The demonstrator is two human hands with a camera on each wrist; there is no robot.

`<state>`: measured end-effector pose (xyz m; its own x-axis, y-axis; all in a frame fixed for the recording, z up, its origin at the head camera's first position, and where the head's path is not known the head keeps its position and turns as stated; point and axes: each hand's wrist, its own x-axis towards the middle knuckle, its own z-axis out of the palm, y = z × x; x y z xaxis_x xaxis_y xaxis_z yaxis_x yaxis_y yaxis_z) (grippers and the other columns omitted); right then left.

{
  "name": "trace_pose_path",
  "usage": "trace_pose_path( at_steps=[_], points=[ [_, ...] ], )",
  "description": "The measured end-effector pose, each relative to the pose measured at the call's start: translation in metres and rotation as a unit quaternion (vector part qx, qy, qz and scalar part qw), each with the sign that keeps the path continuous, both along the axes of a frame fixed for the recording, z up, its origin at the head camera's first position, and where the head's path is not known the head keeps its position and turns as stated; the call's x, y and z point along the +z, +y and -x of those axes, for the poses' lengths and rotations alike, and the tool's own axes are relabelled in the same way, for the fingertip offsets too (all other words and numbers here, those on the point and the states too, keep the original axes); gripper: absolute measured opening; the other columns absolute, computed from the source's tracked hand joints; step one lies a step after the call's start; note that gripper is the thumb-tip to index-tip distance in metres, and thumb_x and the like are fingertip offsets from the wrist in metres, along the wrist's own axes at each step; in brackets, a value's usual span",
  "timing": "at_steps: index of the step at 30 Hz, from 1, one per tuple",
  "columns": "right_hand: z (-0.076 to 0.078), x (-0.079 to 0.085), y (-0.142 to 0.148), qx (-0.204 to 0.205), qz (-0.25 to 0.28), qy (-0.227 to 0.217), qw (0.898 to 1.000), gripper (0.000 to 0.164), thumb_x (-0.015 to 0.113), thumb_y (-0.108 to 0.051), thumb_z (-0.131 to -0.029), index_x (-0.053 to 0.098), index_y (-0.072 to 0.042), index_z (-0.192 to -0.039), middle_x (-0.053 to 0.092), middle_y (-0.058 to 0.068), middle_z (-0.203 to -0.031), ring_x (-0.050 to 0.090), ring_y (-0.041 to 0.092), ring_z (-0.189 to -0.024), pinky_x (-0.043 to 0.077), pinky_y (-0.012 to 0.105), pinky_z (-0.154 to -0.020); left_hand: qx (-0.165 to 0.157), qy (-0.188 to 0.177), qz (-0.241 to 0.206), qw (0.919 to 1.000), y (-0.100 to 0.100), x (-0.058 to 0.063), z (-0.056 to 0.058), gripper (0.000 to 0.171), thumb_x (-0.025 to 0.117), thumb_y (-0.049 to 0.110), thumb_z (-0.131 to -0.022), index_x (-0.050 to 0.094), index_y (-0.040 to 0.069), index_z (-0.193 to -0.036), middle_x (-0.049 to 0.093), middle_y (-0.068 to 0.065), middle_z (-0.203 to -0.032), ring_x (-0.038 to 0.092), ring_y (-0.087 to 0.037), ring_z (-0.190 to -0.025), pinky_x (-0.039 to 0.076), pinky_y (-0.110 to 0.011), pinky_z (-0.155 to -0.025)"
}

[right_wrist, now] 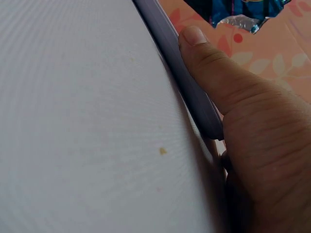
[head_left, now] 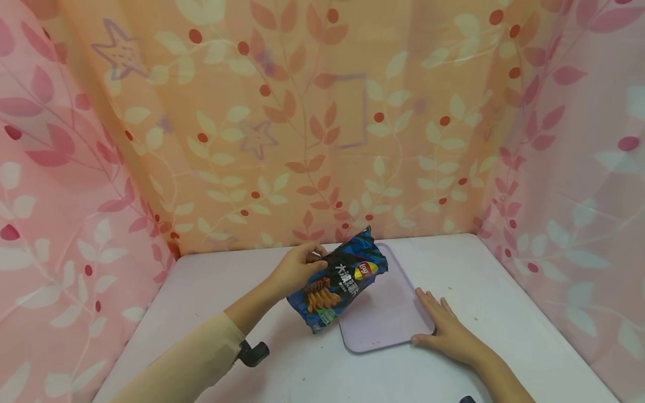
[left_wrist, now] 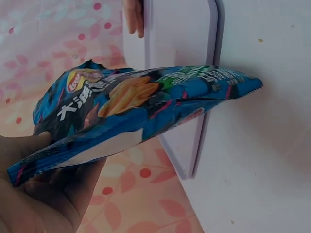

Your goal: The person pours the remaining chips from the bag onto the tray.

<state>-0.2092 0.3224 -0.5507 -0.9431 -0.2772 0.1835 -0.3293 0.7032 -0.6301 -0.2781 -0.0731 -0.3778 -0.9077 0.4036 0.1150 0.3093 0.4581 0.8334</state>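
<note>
My left hand (head_left: 297,270) holds a blue and black Lay's potato chip bag (head_left: 347,280) by its side edge, thumb on the printed face and fingers behind. The bag is raised and tilted over the left part of a pale purple tray (head_left: 388,330). Silvery lining shows along a ragged end of the bag (right_wrist: 238,19) in the right wrist view. At the tray's near right corner rests my right hand (head_left: 448,330), fingers stretched along the right side and thumb at the front edge. The right wrist view has the thumb (right_wrist: 209,63) lying against the tray's rim (right_wrist: 180,68).
The tray lies on a white-covered table (head_left: 227,386) with a few small crumbs (right_wrist: 163,151) scattered on it. Leaf-patterned curtains enclose the table, orange at the back (head_left: 312,140) and pink on the left (head_left: 60,224) and right (head_left: 579,224).
</note>
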Motion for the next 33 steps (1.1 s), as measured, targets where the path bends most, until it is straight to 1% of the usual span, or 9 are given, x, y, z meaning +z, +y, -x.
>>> trace_pose_path(
  at_steps=[3,9,14,16,21,25,28,31,33],
  points=[
    [0.000,0.000,-0.001,-0.002,-0.002,-0.003,1.000,0.113,0.084,-0.057,-0.076,0.024,-0.019,-0.164,0.026,0.018,-0.167,0.013,0.050,-0.154,-0.001,0.068,-0.120,-0.002,-0.004,-0.002,1.0000,0.003,-0.003,0.003,0.011,0.070,0.017,-0.098,0.068,0.017,-0.109,0.073,-0.003,-0.102,0.068,-0.016,-0.093,0.057,-0.033,-0.081],
    [-0.002,0.002,-0.002,-0.007,0.004,-0.016,1.000,0.112,0.084,-0.057,-0.076,0.024,-0.022,-0.164,0.025,0.018,-0.167,0.008,0.052,-0.153,0.001,0.072,-0.118,-0.008,-0.042,-0.021,0.9989,-0.002,-0.008,0.001,0.020,0.072,0.017,-0.097,0.071,0.016,-0.117,0.071,-0.002,-0.119,0.067,-0.021,-0.112,0.057,-0.041,-0.094],
    [-0.002,0.002,-0.001,-0.010,-0.001,-0.016,1.000,0.114,0.084,-0.058,-0.075,0.024,-0.021,-0.164,0.025,0.017,-0.168,0.009,0.050,-0.154,0.001,0.071,-0.119,0.005,-0.057,-0.023,0.9981,-0.013,-0.016,-0.014,0.030,0.074,0.023,-0.096,0.068,0.019,-0.125,0.069,-0.003,-0.128,0.065,-0.026,-0.119,0.056,-0.045,-0.098],
    [-0.002,0.003,-0.001,-0.009,-0.002,-0.016,1.000,0.114,0.084,-0.058,-0.076,0.023,-0.021,-0.164,0.025,0.017,-0.168,0.009,0.050,-0.154,0.000,0.070,-0.119,0.018,-0.053,-0.044,0.9975,-0.017,-0.021,-0.022,0.035,0.075,0.025,-0.095,0.065,0.019,-0.129,0.068,-0.005,-0.131,0.066,-0.028,-0.118,0.055,-0.047,-0.098],
    [0.000,0.005,0.001,-0.002,-0.010,0.003,1.000,0.115,0.084,-0.059,-0.075,0.025,-0.017,-0.164,0.027,0.017,-0.167,0.015,0.047,-0.154,-0.001,0.064,-0.123,0.044,-0.030,-0.092,0.9944,-0.026,-0.041,-0.041,0.056,0.079,0.031,-0.091,0.055,0.023,-0.142,0.068,-0.005,-0.133,0.065,-0.026,-0.118,0.055,-0.043,-0.099],
    [0.001,0.005,0.003,-0.003,-0.016,0.011,1.000,0.115,0.083,-0.059,-0.075,0.024,-0.016,-0.164,0.026,0.016,-0.167,0.017,0.047,-0.154,-0.002,0.061,-0.124,0.043,-0.051,-0.130,0.9892,-0.026,-0.061,-0.046,0.067,0.082,0.024,-0.089,0.049,0.023,-0.147,0.069,-0.009,-0.129,0.065,-0.024,-0.115,0.056,-0.034,-0.092],
    [0.002,0.004,0.003,-0.002,-0.011,0.006,1.000,0.114,0.083,-0.058,-0.076,0.024,-0.017,-0.164,0.025,0.018,-0.167,0.015,0.049,-0.153,-0.001,0.064,-0.123,0.053,-0.070,-0.139,0.9863,-0.024,-0.075,-0.047,0.062,0.083,0.020,-0.087,0.055,0.019,-0.142,0.069,-0.010,-0.126,0.066,-0.024,-0.115,0.056,-0.034,-0.091],
    [0.002,0.004,0.001,-0.001,-0.004,-0.001,1.000,0.114,0.084,-0.057,-0.076,0.024,-0.016,-0.164,0.026,0.018,-0.167,0.015,0.049,-0.153,-0.001,0.065,-0.122,0.066,-0.066,-0.119,0.9885,-0.021,-0.085,-0.049,0.056,0.083,0.020,-0.087,0.061,0.011,-0.137,0.070,-0.009,-0.125,0.064,-0.024,-0.117,0.055,-0.040,-0.097],
    [0.001,0.004,-0.001,-0.001,-0.005,-0.004,1.000,0.114,0.084,-0.057,-0.076,0.024,-0.016,-0.164,0.026,0.018,-0.167,0.015,0.048,-0.154,-0.003,0.063,-0.123,0.071,-0.061,-0.111,0.9894,-0.019,-0.088,-0.049,0.052,0.080,0.020,-0.090,0.061,0.006,-0.136,0.071,-0.009,-0.125,0.064,-0.024,-0.118,0.053,-0.044,-0.101]
  ],
)
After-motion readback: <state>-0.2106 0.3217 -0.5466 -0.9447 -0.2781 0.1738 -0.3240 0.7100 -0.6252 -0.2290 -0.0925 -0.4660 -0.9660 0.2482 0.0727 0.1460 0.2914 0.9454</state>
